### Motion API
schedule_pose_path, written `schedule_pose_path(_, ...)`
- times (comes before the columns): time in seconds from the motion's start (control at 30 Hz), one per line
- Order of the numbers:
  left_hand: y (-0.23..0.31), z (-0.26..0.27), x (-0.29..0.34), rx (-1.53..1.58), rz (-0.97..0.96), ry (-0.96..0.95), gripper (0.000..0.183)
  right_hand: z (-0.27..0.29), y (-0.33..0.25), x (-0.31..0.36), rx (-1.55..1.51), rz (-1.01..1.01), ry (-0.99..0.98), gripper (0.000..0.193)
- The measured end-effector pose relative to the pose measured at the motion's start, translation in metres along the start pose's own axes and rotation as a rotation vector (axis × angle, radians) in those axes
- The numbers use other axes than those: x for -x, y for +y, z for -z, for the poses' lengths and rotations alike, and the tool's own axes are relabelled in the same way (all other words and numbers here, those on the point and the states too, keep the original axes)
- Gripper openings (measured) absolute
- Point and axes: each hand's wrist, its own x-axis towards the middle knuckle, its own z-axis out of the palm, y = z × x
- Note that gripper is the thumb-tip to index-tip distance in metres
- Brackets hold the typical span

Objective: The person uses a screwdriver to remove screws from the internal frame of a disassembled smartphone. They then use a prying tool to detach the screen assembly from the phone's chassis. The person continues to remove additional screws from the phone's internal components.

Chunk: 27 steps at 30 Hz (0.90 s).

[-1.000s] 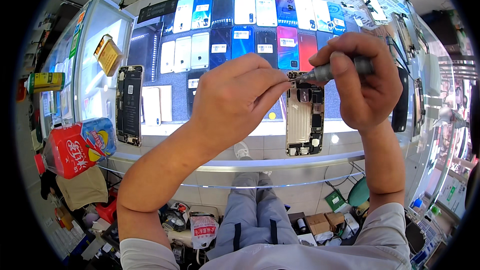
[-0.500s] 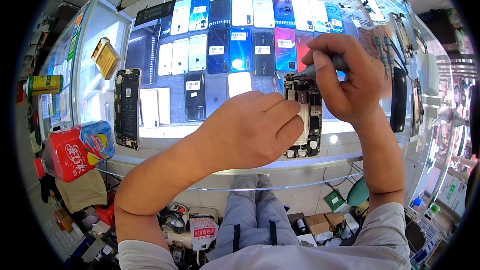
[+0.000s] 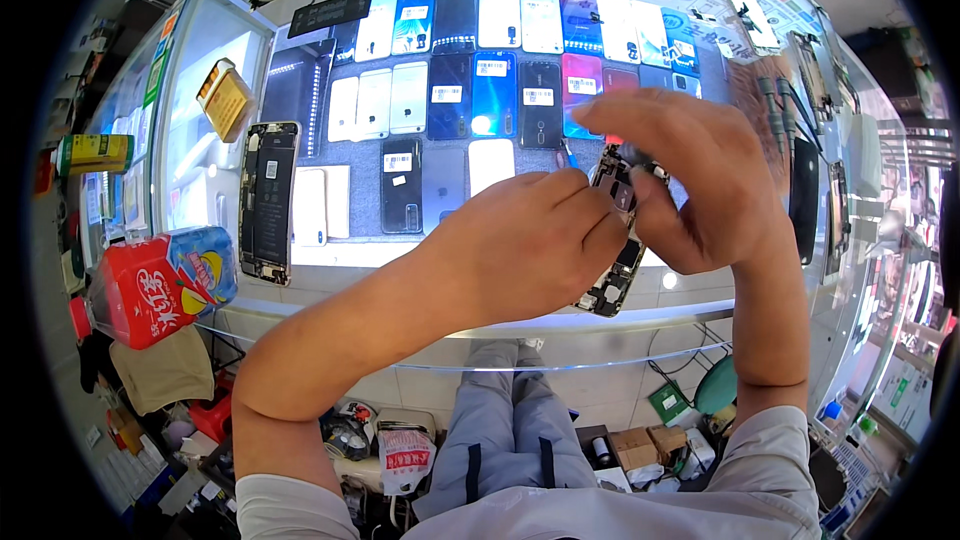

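An opened phone (image 3: pixel 611 295) with bare circuit boards rests tilted on the glass counter, its lower end near the front edge. My left hand (image 3: pixel 535 245) grips its left side with the fingers curled, covering much of it. Over the phone's upper end hovers my right hand (image 3: pixel 700 175), its index finger arched outward and the thumb bent close to the board. A grey screwdriver (image 3: pixel 632 153) appears in this hand, mostly hidden by the fingers. Left of my hands, a second opened phone (image 3: pixel 268 202) with a black battery lies on the glass.
Rows of phones (image 3: pixel 495 80) lie inside the display case. A cigarette pack (image 3: pixel 225 100), a red-labelled drink bottle (image 3: pixel 160 285) and a yellow-green can (image 3: pixel 95 153) stand at the left. Several tools (image 3: pixel 780 105) and a black phone panel (image 3: pixel 803 200) are at the right.
The opened phone has turned, its top swinging right. My right hand has lowered and its index finger has stretched out; the screwdriver, plainly visible before, is now mostly covered.
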Motion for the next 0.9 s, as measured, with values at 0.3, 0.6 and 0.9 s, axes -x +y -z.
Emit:
schedule_pose_path(0.3, -0.002, 0.004, -0.002, 0.092, 0.022, -0.044, 0.019, 0.001, 0.009, 0.008, -0.031, -0.05, 0.091, 0.038)
schedule_pose_path(0.6, -0.003, 0.001, -0.002, 0.164, 0.105, -0.031, 0.022, 0.001, 0.009, 0.011, -0.043, -0.087, 0.126, 0.031)
schedule_pose_path(0.9, -0.007, 0.001, 0.001, 0.237, 0.17, 0.04, 0.021, -0.005, 0.009, 0.018, -0.046, -0.196, 0.282, 0.024)
